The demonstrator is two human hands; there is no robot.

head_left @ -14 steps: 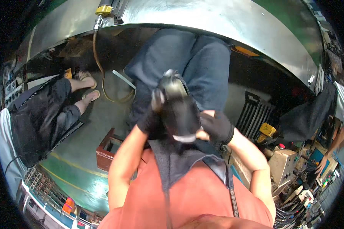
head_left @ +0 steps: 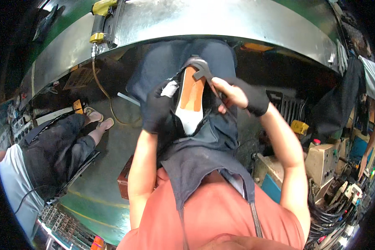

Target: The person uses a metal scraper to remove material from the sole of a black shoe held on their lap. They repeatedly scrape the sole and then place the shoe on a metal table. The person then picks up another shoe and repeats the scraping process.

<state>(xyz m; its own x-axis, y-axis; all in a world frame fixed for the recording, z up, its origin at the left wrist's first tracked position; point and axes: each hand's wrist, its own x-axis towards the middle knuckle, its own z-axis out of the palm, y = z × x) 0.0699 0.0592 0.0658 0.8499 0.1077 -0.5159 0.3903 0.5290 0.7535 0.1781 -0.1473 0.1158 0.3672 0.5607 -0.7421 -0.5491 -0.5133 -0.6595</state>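
Gripping a dark metal tool in your closed right hand, you hold the shoe underside-up over your lap, left hand curled on its edge. Work looks partway: dark upper around, orange-and-white underside bare. Its long axis points away from you; toe end unclear.

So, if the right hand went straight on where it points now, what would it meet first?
Most likely the shoe: the right hand points left toward it, and the dark tool it holds overlaps the shoe's far end. Depth is unclear.
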